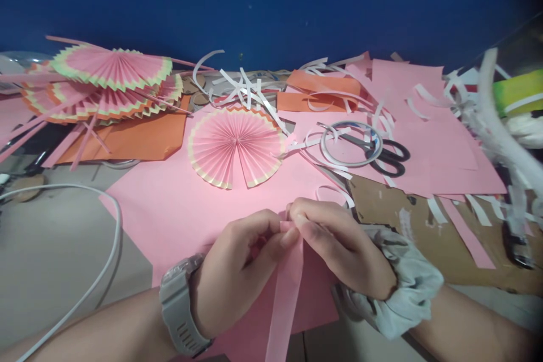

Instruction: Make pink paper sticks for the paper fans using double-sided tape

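The left hand [237, 271] pinches a narrow, flat, pink paper strip [283, 305] near its upper end, thumb on top; the right hand [348, 249], thumb and fingertips drawn together, closes on that end's right edge. The strip hangs down between the wrists. It looks very light, limp along its length and easily creased or torn, so a soft pinch at the end, flat across the width, should suit it. Beneath both hands lies a large pink paper sheet [165, 203]; just beyond them, a round, pleated pink paper fan with pale-yellow edging [218, 150]; beyond the right hand, black-handled scissors [399, 150].
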{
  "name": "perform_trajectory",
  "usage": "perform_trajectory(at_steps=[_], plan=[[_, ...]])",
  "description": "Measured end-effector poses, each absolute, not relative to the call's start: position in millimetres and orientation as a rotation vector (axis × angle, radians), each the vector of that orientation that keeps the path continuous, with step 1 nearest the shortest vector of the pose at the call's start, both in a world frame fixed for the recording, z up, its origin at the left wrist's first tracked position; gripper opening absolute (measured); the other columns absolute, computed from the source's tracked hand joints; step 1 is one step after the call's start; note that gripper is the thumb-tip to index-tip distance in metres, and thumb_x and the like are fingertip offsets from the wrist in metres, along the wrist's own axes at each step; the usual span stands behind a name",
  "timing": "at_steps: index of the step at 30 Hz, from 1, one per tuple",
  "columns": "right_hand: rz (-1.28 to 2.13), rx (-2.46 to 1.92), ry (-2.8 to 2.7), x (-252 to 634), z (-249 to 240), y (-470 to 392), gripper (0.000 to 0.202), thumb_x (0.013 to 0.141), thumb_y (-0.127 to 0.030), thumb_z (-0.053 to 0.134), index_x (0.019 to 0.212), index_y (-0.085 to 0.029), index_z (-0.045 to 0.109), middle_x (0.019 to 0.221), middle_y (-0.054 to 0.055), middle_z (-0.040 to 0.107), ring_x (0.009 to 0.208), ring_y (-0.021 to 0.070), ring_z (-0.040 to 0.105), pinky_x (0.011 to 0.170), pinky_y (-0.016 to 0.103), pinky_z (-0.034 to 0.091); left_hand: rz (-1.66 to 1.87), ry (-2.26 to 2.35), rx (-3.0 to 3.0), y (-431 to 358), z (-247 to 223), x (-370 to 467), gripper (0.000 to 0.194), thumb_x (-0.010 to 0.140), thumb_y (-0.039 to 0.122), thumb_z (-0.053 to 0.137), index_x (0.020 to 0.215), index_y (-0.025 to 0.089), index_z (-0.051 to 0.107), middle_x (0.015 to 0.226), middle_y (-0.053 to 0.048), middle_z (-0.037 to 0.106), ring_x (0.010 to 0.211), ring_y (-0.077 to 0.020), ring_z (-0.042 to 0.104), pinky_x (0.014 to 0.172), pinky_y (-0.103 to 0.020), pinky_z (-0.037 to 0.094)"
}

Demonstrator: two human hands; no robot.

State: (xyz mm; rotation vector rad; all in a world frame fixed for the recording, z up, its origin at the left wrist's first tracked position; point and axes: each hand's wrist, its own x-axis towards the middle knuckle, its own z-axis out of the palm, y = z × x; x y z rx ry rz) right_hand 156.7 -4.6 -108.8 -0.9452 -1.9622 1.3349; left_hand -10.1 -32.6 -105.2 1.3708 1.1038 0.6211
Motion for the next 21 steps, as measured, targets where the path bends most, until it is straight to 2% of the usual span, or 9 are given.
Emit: perform_trajectory(at_steps=[7,13,18,21], plan=[[1.208,-0.983,-1.982,157.8,-110.4,-8.3,0.027,0.093,-0.020,0.036,0.067,-0.019,0.034,0.062,-0.004,0.037,0.057,0.0087,0.036,0.053,0.024,0.030,0.560,1.098,1.414,-35.2,-102.9,-8.8,0.020,0.090,0.031,0.045,0.076,0.018,0.048,0.064,0.005,0.041,0.058,-0.0087,0.035,0.052,-0.021,0.030],[1.255,-1.076,-1.894,156.1,-110.8,-8.2,0.020,0.093,-0.024,0.038,0.074,-0.019,0.042,0.071,-0.002,0.043,0.065,0.0100,0.041,0.059,0.025,0.034,0.438,1.150,1.588,-39.5,-102.9,-9.1,0.030,0.091,0.027,0.040,0.063,0.018,0.033,0.058,0.006,0.027,0.054,-0.0085,0.025,0.049,-0.023,0.023],[1.305,-1.092,-1.805,154.0,-115.0,-9.7,0.017,0.090,-0.026,0.046,0.075,-0.020,0.045,0.072,-0.002,0.047,0.067,0.0101,0.046,0.059,0.025,0.036,0.486,1.184,1.583,-42.0,-103.4,-8.2,0.025,0.090,0.032,0.042,0.069,0.018,0.044,0.061,0.005,0.040,0.058,-0.0091,0.036,0.052,-0.022,0.028],[1.343,-1.091,-1.726,153.9,-115.2,-10.7,0.017,0.089,-0.027,0.049,0.073,-0.020,0.045,0.071,-0.003,0.046,0.065,0.0098,0.047,0.058,0.024,0.036,0.470,1.222,1.592,-41.7,-103.1,-6.2,0.025,0.088,0.033,0.046,0.069,0.018,0.044,0.061,0.005,0.043,0.058,-0.0092,0.037,0.052,-0.021,0.029]])
